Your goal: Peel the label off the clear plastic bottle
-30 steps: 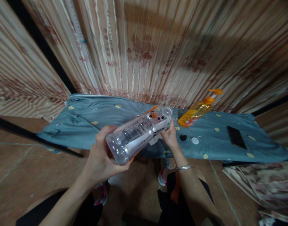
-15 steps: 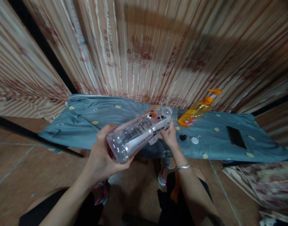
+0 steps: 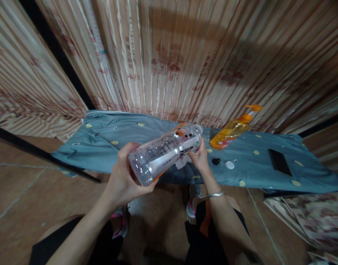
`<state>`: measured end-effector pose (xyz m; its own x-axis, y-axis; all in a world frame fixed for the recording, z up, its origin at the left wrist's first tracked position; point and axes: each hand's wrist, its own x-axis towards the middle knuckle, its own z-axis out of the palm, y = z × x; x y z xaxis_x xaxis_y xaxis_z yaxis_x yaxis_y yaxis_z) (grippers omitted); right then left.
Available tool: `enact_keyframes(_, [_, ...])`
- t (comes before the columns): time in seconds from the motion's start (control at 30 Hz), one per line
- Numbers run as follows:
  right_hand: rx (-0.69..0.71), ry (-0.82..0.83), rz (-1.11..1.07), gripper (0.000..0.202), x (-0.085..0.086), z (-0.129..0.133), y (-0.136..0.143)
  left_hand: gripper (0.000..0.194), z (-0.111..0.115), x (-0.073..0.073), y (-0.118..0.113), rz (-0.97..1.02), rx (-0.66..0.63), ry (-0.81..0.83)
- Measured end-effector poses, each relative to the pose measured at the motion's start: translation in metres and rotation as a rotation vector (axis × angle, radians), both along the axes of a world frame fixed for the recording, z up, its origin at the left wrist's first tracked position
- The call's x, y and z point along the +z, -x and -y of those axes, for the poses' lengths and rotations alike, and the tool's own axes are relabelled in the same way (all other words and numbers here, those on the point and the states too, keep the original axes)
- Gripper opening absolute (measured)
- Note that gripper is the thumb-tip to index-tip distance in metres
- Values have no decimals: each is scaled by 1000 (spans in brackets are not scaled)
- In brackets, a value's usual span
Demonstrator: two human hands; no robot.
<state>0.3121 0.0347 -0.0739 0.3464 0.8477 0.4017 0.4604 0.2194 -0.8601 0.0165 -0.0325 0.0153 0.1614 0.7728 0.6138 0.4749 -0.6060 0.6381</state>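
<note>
While left hand (image 3: 124,180) clasps its base and right hand (image 3: 199,157) its upper end, one clear bottle (image 3: 163,154) shows silvery label, dark print, orange edging.

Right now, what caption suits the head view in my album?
Left hand and right hand hold a clear, labelled plastic bottle; an orange plastic pump bottle stands on blue patterned cloth.

orange pump bottle (image 3: 230,133), yellow liquid inside, on the blue-gray cloth (image 3: 253,171) with little yellow shapes | little black piece (image 3: 216,161) just beside a flat white disc (image 3: 230,165) | black phone (image 3: 280,162) lying farther right | striped curtain (image 3: 169,59) with red flowers behind | black pole (image 3: 58,57) at left
</note>
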Motion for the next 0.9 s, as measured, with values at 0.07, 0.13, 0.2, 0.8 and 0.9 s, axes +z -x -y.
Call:
enact_keyframes(0.07, [6, -3, -7, 71, 0, 0, 0, 98, -1, 0, 1, -28, -44, 7])
enact_keyframes(0.13, [5, 2, -9, 72, 0, 0, 0, 96, -1, 0, 1, -33, -53, 6])
enact_keyframes(0.2, [4, 6, -5, 72, -1, -2, -1, 94, -2, 0, 1, -24, -54, -10])
enact_keyframes(0.8, [5, 30, 4, 72, -3, -7, -2, 99, -2, 3, -3, -56, -31, -112])
enact_keyframes(0.9, [17, 22, 4, 73, -4, -8, -3, 100, -2, 1, -3, -71, -23, -99])
